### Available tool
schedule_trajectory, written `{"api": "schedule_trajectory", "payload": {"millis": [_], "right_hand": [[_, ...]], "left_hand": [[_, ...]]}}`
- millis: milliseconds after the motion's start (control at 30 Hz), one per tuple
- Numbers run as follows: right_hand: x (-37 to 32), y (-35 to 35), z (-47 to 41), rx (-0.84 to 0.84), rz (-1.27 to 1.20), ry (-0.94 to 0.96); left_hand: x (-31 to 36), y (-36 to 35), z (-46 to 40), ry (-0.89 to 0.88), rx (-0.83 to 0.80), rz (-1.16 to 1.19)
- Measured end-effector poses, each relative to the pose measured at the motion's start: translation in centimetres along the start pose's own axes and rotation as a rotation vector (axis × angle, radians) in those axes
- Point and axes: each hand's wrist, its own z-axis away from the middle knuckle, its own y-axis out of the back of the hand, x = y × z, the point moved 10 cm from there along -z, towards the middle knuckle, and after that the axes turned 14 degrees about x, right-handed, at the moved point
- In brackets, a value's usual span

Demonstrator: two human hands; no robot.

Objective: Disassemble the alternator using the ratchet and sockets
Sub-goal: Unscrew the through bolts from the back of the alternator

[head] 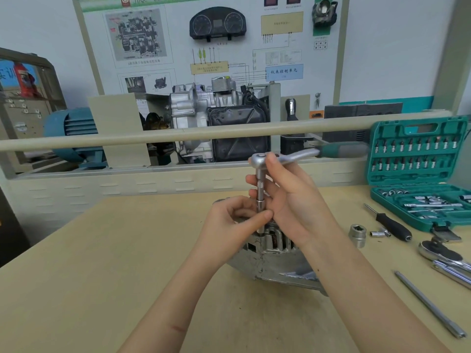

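Note:
The silver alternator [270, 261] lies on the wooden table [102, 276] in the middle, partly hidden behind both hands. A ratchet [300, 155] with a green-grey handle stands above it on a thin extension bar [260, 200] that runs straight down into the alternator's top. My right hand [288, 197] holds the extension just under the ratchet head, thumb up by the head and fingers curled round the bar. My left hand [234, 217] pinches the bar's lower part between thumb and fingers. The socket at the tip is hidden.
An open green socket case [418, 171] stands at the right. In front of it lie a big loose socket [357, 234], a small socket [379, 233], a black screwdriver [392, 224], a second ratchet [443, 256] and a long bar [430, 304]. A training bench with a rail stands behind.

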Motion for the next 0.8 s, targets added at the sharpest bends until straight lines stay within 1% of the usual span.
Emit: {"api": "schedule_trajectory", "payload": {"millis": [67, 133, 267, 333, 500, 567, 633, 733, 800], "right_hand": [[0.23, -0.30, 0.00, -0.030, 0.028, -0.014], [0.37, -0.34, -0.05, -0.032, 0.036, -0.036], [-0.15, 0.27, -0.21, 0.039, -0.032, -0.019], [-0.32, 0.44, -0.15, 0.062, -0.043, -0.001], [-0.01, 0.09, -0.10, 0.018, -0.019, -0.013], [0.15, -0.15, -0.15, -0.015, -0.008, -0.042], [0.15, -0.22, -0.17, -0.016, -0.013, -0.055], [-0.28, 0.28, -0.22, 0.027, -0.027, -0.021], [-0.55, 0.44, -0.11, 0.046, -0.033, 0.002]], "left_hand": [[0.00, -0.20, 0.10, 0.011, -0.049, 0.014], [-0.12, -0.25, 0.09, 0.024, -0.058, 0.012], [-0.07, 0.14, -0.13, -0.027, 0.044, -0.036], [-0.13, 0.24, -0.15, -0.033, 0.064, -0.028], [0.31, -0.34, 0.15, -0.028, -0.066, -0.002], [0.44, -0.39, 0.25, -0.029, -0.072, 0.005], [0.34, -0.18, 0.19, -0.035, -0.012, -0.014], [-0.27, 0.39, 0.08, -0.045, 0.123, -0.043], [-0.46, 0.44, 0.11, -0.047, 0.152, -0.048]]}}
